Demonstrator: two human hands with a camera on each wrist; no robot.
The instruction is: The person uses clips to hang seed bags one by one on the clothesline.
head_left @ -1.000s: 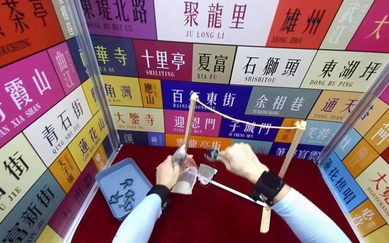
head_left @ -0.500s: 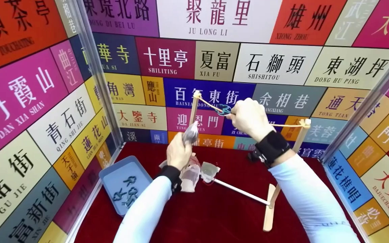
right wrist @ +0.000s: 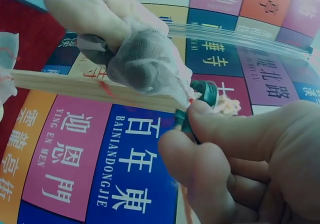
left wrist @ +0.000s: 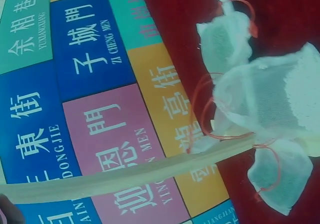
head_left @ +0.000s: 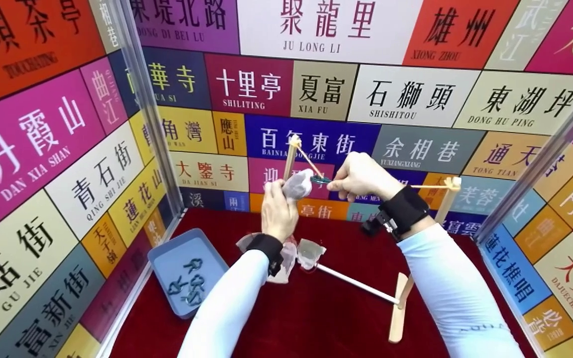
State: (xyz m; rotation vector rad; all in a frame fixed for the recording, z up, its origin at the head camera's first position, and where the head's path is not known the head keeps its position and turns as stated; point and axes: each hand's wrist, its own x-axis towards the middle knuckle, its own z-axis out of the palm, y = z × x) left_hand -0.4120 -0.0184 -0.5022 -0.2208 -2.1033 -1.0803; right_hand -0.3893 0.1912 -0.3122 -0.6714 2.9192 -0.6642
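Note:
My left hand (head_left: 280,211) grips a white mesh drawstring bag (head_left: 298,185) with dark contents, raised beside the left wooden post (head_left: 290,161). Thumb and forefinger of my right hand (head_left: 366,176) pinch a green plastic clip (head_left: 320,180) at the cord (head_left: 308,158), which dips down there from the post top. In the right wrist view the bag's gathered neck (right wrist: 182,86) meets the clip (right wrist: 206,93), with the right fingertips (right wrist: 202,115) right beside it. The left wrist view shows the post and the bags below, with hardly any of the left hand.
A blue tray (head_left: 159,251) with several green clips (head_left: 194,288) lies at left. More mesh bags (head_left: 311,252) lie on the red cloth (head_left: 336,323) by the left post's base. A white rod (head_left: 356,283) runs to the right post's wooden foot (head_left: 397,318). Printed panels surround the space.
My right hand has risen with the clip to the cord and now draws it down. My left hand has come up and right with the bag, bringing its neck to the clip.

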